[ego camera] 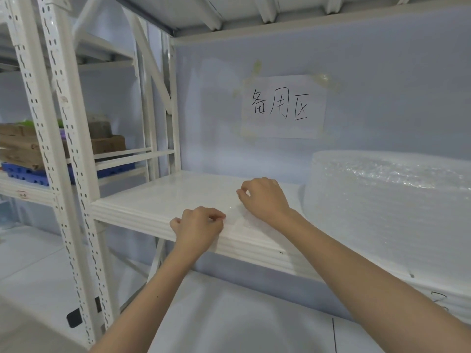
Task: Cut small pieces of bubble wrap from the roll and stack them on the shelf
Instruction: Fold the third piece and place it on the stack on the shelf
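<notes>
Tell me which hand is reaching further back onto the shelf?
The right hand: it rests deeper on the shelf, by the bubble wrap roll, while the left hand stays at the front edge.

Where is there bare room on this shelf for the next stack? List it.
Free: the shelf from the left upright to the hands, back to the wall. Crowded: the right side, filled by the bubble wrap roll; the front middle, where left hand and right hand hold a bubble wrap piece.

A glossy white metal shelf (163,197) carried a fat roll of clear bubble wrap (387,200) on its right side, and a small clear bubble-wrap piece (242,217) lay flat near the front edge.
</notes>
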A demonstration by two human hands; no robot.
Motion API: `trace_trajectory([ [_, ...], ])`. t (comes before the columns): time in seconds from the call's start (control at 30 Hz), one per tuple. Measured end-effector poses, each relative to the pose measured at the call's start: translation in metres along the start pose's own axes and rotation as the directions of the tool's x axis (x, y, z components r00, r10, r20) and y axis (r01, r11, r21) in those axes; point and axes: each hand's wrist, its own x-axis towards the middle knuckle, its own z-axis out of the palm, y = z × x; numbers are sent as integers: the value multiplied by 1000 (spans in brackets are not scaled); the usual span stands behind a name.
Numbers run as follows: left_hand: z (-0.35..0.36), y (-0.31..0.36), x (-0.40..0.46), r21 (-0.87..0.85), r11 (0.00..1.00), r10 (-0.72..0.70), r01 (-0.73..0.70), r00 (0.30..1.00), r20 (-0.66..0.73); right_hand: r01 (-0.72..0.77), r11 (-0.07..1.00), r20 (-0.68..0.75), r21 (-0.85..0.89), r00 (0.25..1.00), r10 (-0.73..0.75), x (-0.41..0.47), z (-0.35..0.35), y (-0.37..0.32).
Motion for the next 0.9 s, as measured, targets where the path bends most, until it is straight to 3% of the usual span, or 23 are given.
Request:
trace_trajectory([
  [0.1,1,6,-3,-22,1000,-4,4,1000,4,-33,979,-36,200,999,41,-20,-26,15],
  [0.2,0,8,-4,-29,1000,-6,6,1000,4,-116,950,26,290,993,113,-55,-49,32],
  [0.47,8,15,-13,-63,995,70,-71,997,-10,-175,963,219,206,967,129,-107,-60,50],
  [0.6,16,20,-20,-96,986,135,-133,991,16,-213,963,259,167,952,166,-114,-56,53],
  [0.9,21,20,-23,-104,985,140,-138,990,11,-196,974,299,118,942,154,-104,-49,51],
])
